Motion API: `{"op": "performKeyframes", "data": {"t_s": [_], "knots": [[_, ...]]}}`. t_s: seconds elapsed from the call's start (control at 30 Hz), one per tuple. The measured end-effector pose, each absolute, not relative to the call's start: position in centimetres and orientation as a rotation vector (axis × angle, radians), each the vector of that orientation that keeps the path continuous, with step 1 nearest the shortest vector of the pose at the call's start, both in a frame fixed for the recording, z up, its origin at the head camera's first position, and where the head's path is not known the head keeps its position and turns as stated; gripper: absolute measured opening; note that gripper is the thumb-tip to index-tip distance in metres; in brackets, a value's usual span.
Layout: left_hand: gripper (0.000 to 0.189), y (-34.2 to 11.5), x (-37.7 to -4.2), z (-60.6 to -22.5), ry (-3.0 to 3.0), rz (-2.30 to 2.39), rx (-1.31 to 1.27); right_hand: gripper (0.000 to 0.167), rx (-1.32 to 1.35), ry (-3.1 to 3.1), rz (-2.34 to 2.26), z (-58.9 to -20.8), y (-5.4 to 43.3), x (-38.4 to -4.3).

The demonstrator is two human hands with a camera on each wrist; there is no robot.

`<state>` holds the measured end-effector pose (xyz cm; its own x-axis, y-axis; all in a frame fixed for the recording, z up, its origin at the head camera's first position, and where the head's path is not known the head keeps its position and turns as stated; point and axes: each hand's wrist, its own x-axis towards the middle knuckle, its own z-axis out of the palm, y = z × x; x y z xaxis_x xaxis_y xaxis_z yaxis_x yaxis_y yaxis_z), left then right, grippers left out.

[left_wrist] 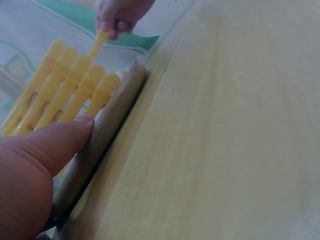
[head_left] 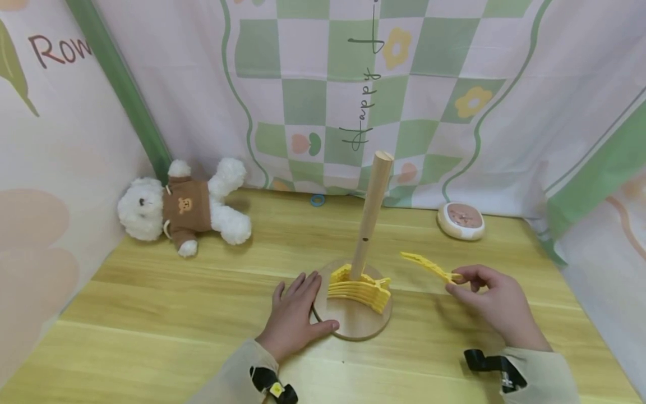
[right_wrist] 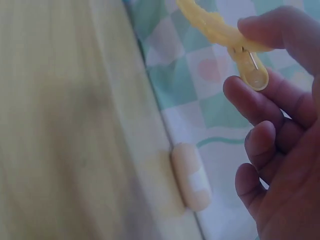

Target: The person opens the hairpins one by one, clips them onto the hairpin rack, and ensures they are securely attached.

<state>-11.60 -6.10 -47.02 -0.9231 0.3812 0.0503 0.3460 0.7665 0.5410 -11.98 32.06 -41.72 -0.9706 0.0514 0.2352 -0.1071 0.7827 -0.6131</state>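
Note:
A pale wooden post (head_left: 375, 213) stands upright on a round wooden base (head_left: 355, 325). Several curved yellow clips (head_left: 353, 290) are stacked around the foot of the post. My left hand (head_left: 292, 322) rests at the base's left rim with its fingers extended and its thumb over the front edge. In the left wrist view the thumb lies close to the stacked clips (left_wrist: 75, 75). To the right of the base, my right hand (head_left: 494, 300) pinches the end of another yellow clip (head_left: 426, 265) above the table. A metal spring shows at that clip's hinge (right_wrist: 242, 50).
A white plush bear (head_left: 187, 205) in a brown top lies at the back left. Near the back edge are a small blue ring (head_left: 317, 200) and a rounded cream device (head_left: 461, 220). A patterned curtain (head_left: 303, 101) hangs behind the wooden table (head_left: 166, 320).

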Motion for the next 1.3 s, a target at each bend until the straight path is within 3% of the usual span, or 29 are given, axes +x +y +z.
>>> {"op": "performKeyframes", "data": {"t_s": [0.6,1.3], "knots": [[0.100,-6.1,-11.6,-47.3,2.912,0.876,0.612,0.018,0.204,-2.684,1.120,-38.5,28.0,-10.5],[0.099,-6.1,-11.6,-47.1,2.896,0.883,0.602,0.025,0.445,-2.643,1.119,-38.6,25.6,-10.1]]}}
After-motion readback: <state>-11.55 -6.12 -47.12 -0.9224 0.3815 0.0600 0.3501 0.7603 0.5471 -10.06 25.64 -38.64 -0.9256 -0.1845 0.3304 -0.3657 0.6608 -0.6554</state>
